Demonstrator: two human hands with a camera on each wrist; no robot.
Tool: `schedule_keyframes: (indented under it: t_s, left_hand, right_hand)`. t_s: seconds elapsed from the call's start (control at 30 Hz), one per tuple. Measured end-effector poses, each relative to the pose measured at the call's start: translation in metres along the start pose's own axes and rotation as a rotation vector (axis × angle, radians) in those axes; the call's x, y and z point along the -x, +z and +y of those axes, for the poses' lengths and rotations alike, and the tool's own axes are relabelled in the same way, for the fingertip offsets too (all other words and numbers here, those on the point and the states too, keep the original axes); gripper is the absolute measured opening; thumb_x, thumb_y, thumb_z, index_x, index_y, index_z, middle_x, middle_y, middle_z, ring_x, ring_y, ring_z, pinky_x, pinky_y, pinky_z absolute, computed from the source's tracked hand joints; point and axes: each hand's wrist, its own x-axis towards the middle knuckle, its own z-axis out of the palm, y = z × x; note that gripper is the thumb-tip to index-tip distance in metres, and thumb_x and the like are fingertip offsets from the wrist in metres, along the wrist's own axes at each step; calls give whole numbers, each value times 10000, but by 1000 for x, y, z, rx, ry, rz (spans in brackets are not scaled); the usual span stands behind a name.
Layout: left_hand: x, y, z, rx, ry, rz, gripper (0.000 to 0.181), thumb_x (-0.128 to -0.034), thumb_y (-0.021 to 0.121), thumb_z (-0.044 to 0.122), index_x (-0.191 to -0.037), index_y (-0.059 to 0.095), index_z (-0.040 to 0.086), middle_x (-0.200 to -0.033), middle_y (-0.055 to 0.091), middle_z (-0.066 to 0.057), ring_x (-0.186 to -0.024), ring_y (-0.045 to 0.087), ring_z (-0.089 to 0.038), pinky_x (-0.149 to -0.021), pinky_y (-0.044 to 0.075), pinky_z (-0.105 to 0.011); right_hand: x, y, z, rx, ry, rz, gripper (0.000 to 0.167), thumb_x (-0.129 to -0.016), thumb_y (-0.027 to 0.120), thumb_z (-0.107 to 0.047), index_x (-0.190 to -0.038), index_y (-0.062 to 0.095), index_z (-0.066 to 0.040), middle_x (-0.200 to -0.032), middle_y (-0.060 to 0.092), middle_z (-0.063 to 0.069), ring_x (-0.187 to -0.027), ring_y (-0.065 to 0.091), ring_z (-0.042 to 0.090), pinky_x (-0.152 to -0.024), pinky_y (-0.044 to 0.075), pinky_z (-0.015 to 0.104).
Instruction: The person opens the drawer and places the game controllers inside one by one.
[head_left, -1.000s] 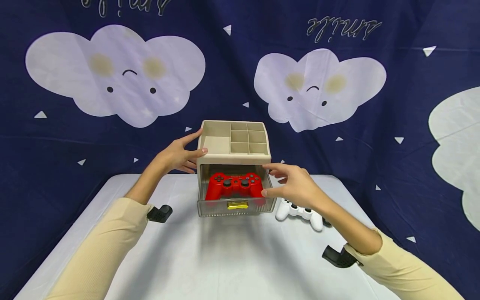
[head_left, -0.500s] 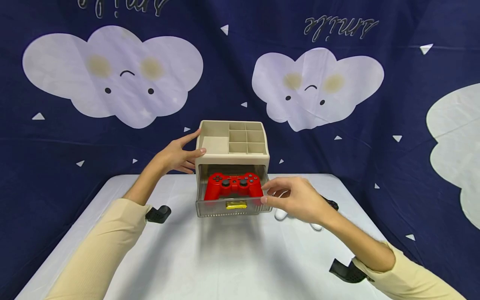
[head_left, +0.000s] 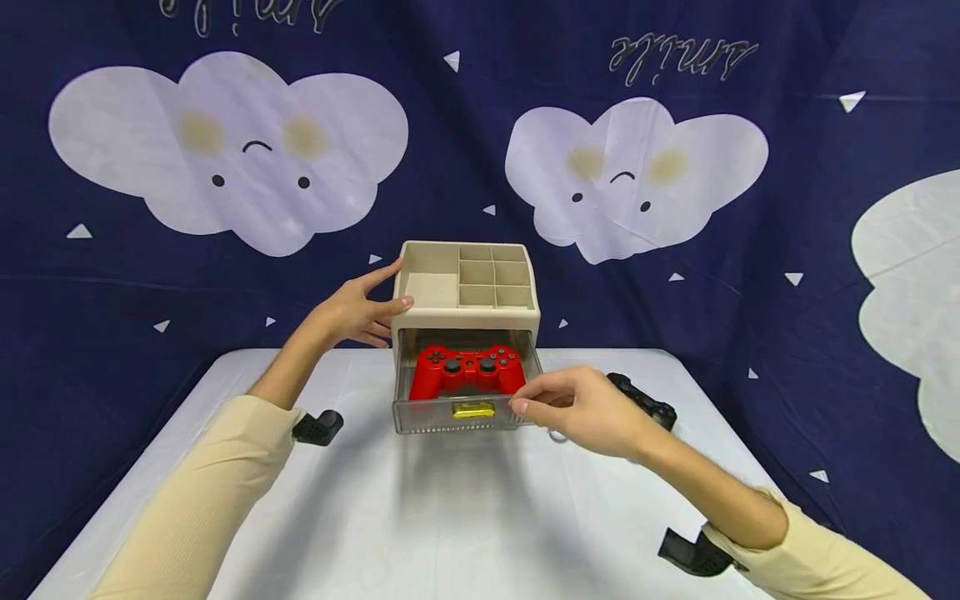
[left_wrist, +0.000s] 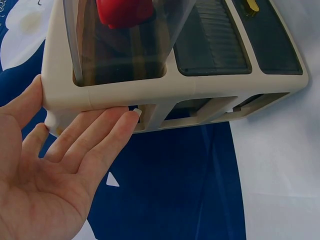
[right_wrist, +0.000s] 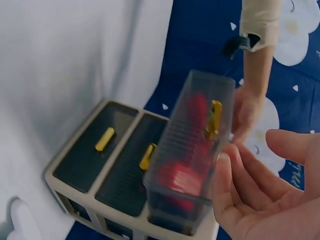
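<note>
A cream desktop organizer [head_left: 467, 318] stands at the middle of the table, its clear top drawer [head_left: 427, 417] pulled out. Inside that drawer lies a red game controller [head_left: 468, 371]. My left hand [head_left: 348, 312] steadies the organizer's left side, fingers straight along the side wall [left_wrist: 120, 100] and thumb on the top edge. At the drawer's right front corner is my right hand [head_left: 588, 408], thumb and fingertips near the rim. In the right wrist view its fingers [right_wrist: 250, 175] are loosely bent beside the drawer front, with the thumb apart from it.
A black game controller [head_left: 645, 402] lies right of the organizer, partly behind my right hand. Most of a white controller is hidden under that hand. Two lower drawers with yellow handles [right_wrist: 105, 139] are closed. A dark blue cloud-print curtain [head_left: 457, 167] hangs behind the table.
My right hand has moved from the drawer's right side forward and down to its front corner, covering the white controller. The left hand, organizer and red controller stay put.
</note>
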Motion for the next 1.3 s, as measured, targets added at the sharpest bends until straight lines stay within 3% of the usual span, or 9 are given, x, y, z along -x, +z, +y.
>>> schedule_keyframes:
  t_s: [0.23,0.47,0.63,0.9,1.03,1.3]
  left_hand:
    - [-1,0,0,8,-8,1,796,-1021,631,357,-1627,119,416,-1255,638,-356,-1028,726,-430,-882,604,-526]
    - [-1,0,0,5,-9,2,798,-1019,633,363,-1627,119,416,-1263,637,-350,-1035,723,-433,-882,605,-522]
    - [-1,0,0,2,-9,2,800,-1019,633,365,-1628,116,415,-1265,635,-350,-1035,723,-434,-881,606,-521]
    - [-1,0,-1,0,-4,4,789,-1025,624,357,-1625,115,423,-1274,627,-357,-1043,720,-438,-882,603,-528]
    - [-1,1,-1,4,-2,2,792,-1025,626,355,-1626,115,417,-1285,621,-357,-1050,717,-442,-888,599,-535]
    - [-1,1,0,4,-5,3,788,-1022,630,363,-1621,123,433,-1279,629,-349,-1049,716,-444,-865,610,-526]
  right_hand:
    - [-5,16,7,-98,-7,-114,236,-977,677,-254,-1072,781,-66,-957,765,42,-790,690,209,-741,608,340]
    - [-9,31,14,-194,106,-164,240,-988,666,-254,-1098,773,-69,-1005,759,69,-839,697,197,-810,600,318]
    - [-12,39,16,-294,153,-160,291,-996,659,-272,-1127,759,-33,-1028,753,98,-870,709,199,-849,609,325]
    - [-18,51,17,-540,155,-102,409,-1042,580,-221,-1190,660,151,-996,741,145,-842,710,157,-866,619,339]
    - [-20,54,16,-600,186,-73,417,-1045,574,-212,-1202,645,168,-962,741,110,-830,715,147,-871,618,329]
    - [-23,59,18,-680,186,-32,373,-1035,579,-140,-1184,632,197,-1017,748,179,-832,727,140,-845,624,309]
